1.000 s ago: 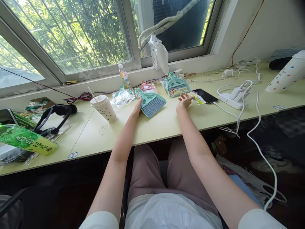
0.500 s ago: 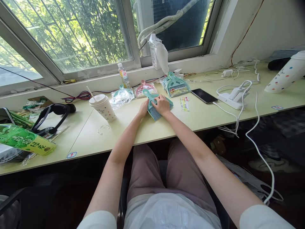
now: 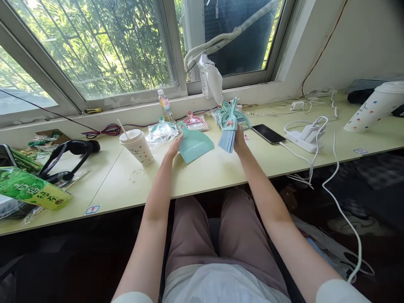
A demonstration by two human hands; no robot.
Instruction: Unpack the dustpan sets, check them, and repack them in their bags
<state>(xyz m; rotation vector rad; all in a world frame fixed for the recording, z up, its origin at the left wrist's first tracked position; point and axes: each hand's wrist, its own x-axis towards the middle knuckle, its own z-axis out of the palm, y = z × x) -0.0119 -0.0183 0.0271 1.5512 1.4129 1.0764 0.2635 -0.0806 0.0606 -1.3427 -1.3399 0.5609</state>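
Note:
My right hand [image 3: 240, 141] is closed round a small teal brush [image 3: 229, 130] with blue-grey bristles, lifted off the desk with its handle pointing up. A teal mini dustpan [image 3: 194, 146] lies flat on the pale green desk [image 3: 202, 172], and my left hand [image 3: 174, 146] rests on its left edge near the handle, fingers curled against it. Behind them lie a pink brush-and-dustpan set [image 3: 195, 122], a packaged teal set [image 3: 227, 113] and another set in clear wrap [image 3: 161, 129].
A lidded paper cup with a straw [image 3: 137, 146] stands left of my left hand. A black phone [image 3: 268, 133] and a white charger with cables [image 3: 304, 136] lie to the right. Headphones [image 3: 67, 155] and green snack packs [image 3: 30, 189] sit far left; a small bottle [image 3: 165, 105] stands by the window.
My right hand came from beside the phone to the brush, gripped it and lifted it off the dustpan. The dustpan now lies bare, still steadied by my left hand.

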